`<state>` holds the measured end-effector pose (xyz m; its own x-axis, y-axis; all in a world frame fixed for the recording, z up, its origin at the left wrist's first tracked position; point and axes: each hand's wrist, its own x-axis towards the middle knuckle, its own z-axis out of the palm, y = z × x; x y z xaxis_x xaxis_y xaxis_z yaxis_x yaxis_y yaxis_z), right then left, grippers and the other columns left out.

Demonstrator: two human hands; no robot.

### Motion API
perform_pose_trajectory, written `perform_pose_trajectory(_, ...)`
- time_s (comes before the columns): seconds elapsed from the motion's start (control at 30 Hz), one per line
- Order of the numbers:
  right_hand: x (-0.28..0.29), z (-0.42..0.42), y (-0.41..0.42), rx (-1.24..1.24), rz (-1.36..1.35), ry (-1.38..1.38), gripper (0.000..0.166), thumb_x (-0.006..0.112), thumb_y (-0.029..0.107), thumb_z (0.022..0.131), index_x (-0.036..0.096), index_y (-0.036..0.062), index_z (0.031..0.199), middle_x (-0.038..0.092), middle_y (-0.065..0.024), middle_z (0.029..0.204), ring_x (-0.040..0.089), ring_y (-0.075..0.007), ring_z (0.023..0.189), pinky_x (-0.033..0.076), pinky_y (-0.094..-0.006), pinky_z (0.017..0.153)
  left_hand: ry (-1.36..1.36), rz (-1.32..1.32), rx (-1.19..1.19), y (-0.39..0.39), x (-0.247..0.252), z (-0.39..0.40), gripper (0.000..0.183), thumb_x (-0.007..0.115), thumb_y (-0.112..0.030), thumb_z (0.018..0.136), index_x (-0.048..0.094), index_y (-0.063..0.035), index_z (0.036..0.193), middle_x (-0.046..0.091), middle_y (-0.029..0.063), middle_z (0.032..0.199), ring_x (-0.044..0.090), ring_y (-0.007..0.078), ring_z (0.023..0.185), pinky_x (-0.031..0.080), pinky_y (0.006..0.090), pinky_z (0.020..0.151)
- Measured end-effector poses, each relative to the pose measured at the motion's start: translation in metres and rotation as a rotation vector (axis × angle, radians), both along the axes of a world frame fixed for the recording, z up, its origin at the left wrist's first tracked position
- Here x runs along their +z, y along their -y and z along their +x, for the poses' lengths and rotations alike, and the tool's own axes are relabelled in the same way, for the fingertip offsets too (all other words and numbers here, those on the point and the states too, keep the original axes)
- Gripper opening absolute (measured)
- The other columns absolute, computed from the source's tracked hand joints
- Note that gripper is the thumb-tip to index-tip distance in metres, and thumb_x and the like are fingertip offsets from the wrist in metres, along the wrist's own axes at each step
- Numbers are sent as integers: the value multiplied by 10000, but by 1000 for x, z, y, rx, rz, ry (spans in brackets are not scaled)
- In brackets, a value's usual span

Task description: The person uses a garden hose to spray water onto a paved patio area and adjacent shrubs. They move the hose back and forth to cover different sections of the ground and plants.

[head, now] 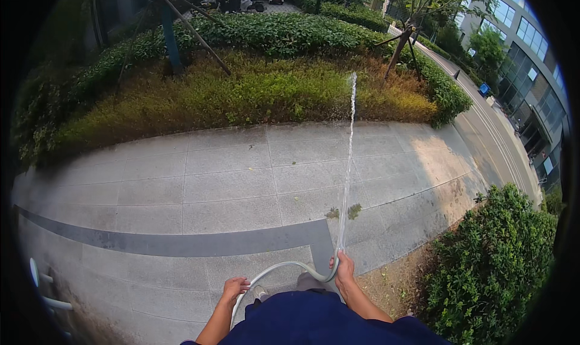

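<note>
A pale flexible garden hose (283,264) bends in a raised loop before my body. Its outlet end is in the grip of my right hand (345,268) and points away from me. From that end a narrow jet of water (348,173) shoots across the paving to a low hedge of yellow-green and reddish shrubs (272,93). At the lower left, my left hand (235,287) holds the hose lightly with bent fingers. Below this hand the hose runs down beside my dark blue shirt and out of view.
Granite paving (231,207) with a dark grey band (199,245) lies underfoot. A rounded green bush (494,263) stands close on the right beside bare soil (394,284). White curved tubes (56,303) are at the left. Wooden props (195,32) and a young tree (398,48) rise from the bed.
</note>
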<state>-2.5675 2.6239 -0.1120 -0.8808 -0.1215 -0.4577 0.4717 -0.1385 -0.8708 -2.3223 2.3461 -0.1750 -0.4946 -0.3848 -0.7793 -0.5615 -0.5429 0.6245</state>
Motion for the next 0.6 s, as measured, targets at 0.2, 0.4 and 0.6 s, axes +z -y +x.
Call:
perform_pose_trajectory(0.2,19,22,22,133,-16,17,267,505,241,926,564,-2,834,552,-79,665,524,-152,575,426,-274,538,-214,-7,-80,-2,59,-48,281,546,-236,905,602,-14,1068,663,97,940,638,154,791,477,250,672)
perform_pose_trajectory(0.4,18,11,23,253,-65,40,271,510,241,924,573,-2,824,563,-72,654,516,-135,556,416,-262,519,-302,-27,-239,-42,111,-93,286,531,-236,926,593,-20,1103,666,100,988,638,170,861,478,276,761)
perform_pose_trajectory(0.6,-2,-8,-6,192,-132,74,287,510,260,922,570,-14,861,570,-83,690,550,-154,602,444,-274,566,-217,-47,-209,-57,80,-96,292,528,-243,926,600,-16,1095,669,87,947,630,141,796,460,244,686)
